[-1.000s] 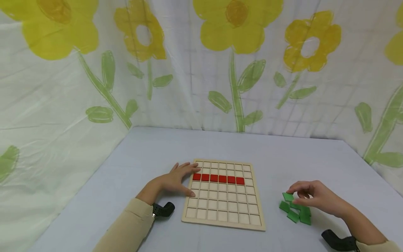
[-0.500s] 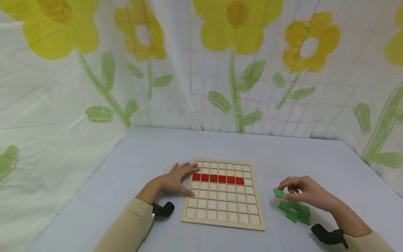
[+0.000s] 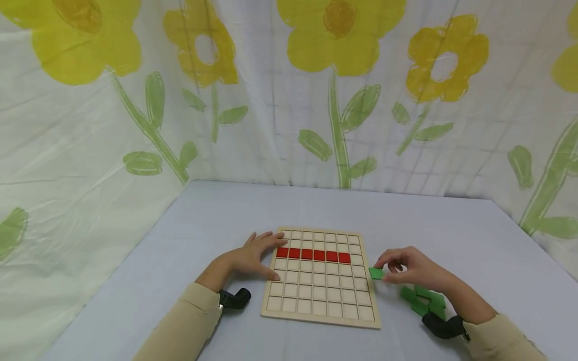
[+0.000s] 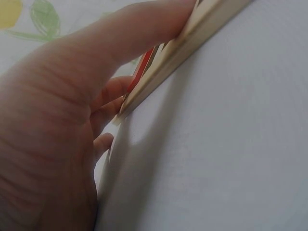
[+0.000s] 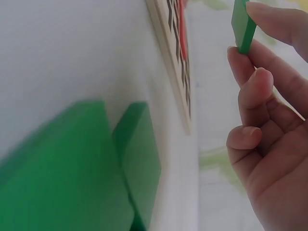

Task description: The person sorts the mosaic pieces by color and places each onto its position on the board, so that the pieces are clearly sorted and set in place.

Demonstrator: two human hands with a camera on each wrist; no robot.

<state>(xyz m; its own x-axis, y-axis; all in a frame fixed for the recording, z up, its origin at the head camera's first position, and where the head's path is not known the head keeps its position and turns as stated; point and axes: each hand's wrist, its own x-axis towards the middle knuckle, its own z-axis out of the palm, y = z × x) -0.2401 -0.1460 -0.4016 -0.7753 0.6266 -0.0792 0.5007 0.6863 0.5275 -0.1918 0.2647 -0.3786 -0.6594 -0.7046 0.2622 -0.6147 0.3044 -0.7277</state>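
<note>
A square green tile (image 3: pixel 376 273) is pinched between thumb and fingers of my right hand (image 3: pixel 413 269), at the right edge of a wooden grid board (image 3: pixel 320 322). The right wrist view shows the same tile (image 5: pixel 243 26) held up off the table. Red tiles (image 3: pixel 319 255) fill most of one row toward the board's far side; that row's rightmost cell holds none. My left hand (image 3: pixel 253 258) rests on the board's left edge with fingers and thumb spread. In the left wrist view its thumb (image 4: pixel 149 24) lies on the board's rim (image 4: pixel 192 41).
Several loose green tiles (image 3: pixel 417 307) lie in a small pile right of the board, partly behind the right wrist's black camera (image 3: pixel 442 326). The pale table (image 3: pixel 226 210) ends at a flower-printed curtain (image 3: pixel 271 125).
My right hand has picked one green tile off the pile and carried it left to the board's edge. The left hand has stayed in place.
</note>
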